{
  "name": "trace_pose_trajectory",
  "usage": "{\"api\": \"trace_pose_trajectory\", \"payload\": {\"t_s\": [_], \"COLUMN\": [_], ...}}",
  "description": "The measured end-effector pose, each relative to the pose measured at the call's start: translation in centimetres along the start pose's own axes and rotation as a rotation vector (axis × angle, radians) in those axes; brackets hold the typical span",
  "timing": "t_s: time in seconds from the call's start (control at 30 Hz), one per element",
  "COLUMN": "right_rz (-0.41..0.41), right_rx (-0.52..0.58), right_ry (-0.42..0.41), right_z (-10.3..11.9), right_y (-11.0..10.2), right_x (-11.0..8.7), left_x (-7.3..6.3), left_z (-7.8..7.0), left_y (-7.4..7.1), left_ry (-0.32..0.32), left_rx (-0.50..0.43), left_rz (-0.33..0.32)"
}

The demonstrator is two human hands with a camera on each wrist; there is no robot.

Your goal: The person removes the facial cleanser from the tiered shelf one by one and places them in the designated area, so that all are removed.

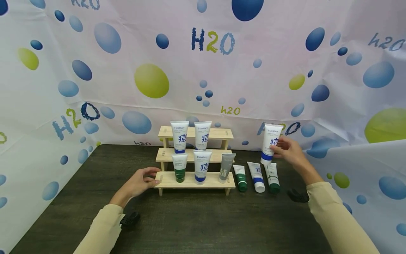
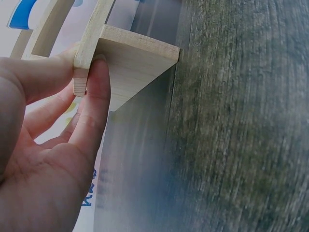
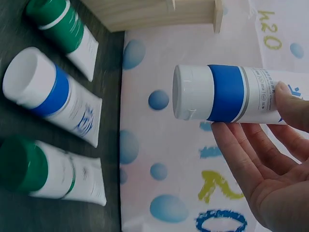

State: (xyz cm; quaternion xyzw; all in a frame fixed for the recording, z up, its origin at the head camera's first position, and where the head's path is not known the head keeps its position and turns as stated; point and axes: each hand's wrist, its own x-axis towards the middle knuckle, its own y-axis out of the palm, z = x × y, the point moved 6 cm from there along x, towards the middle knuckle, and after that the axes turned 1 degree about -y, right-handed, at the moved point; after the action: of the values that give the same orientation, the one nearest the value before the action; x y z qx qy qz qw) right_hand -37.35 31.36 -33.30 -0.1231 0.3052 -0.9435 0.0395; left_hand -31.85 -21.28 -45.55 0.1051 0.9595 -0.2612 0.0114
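My right hand (image 1: pixel 291 153) holds a white tube with a blue band (image 1: pixel 271 139) upright with its cap down, raised beyond the tubes lying on the table. In the right wrist view, thumb and fingers grip the tube (image 3: pixel 227 94) above its blue band. My left hand (image 1: pixel 139 181) pinches the left end of the lowest step of a wooden three-step stand (image 1: pixel 165 179), thumb on one side and fingers on the other. Two white-and-blue tubes (image 1: pixel 202 135) stand on the middle step. The lowest step bears a green-and-white tube (image 1: pixel 179 171), a white-and-blue tube (image 1: pixel 201 165) and a grey tube (image 1: pixel 226 167).
Right of the stand, a small green-capped tube (image 1: pixel 240 178), a white-and-blue tube (image 1: pixel 256 177) and another green-capped tube (image 1: pixel 272 178) lie on the dark wooden table (image 1: pixel 196 222). A patterned sheet (image 1: pixel 184 70) hangs behind and beside the table.
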Motion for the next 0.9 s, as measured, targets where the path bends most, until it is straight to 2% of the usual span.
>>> {"api": "trace_pose_trajectory", "payload": {"t_s": [0.33,0.9], "right_rz": [-0.011,0.025], "right_rx": [-0.085,-0.138], "right_ry": [0.039,0.128], "right_z": [-2.4,-5.9], "right_y": [-1.8,-3.9], "right_x": [-1.3,-3.4], "left_x": [0.0,-0.1], "left_z": [-0.1,-0.1], "left_y": [-0.1,0.0], "left_ry": [-0.006,0.009], "left_rx": [0.000,-0.014], "left_rz": [-0.001,0.000]}}
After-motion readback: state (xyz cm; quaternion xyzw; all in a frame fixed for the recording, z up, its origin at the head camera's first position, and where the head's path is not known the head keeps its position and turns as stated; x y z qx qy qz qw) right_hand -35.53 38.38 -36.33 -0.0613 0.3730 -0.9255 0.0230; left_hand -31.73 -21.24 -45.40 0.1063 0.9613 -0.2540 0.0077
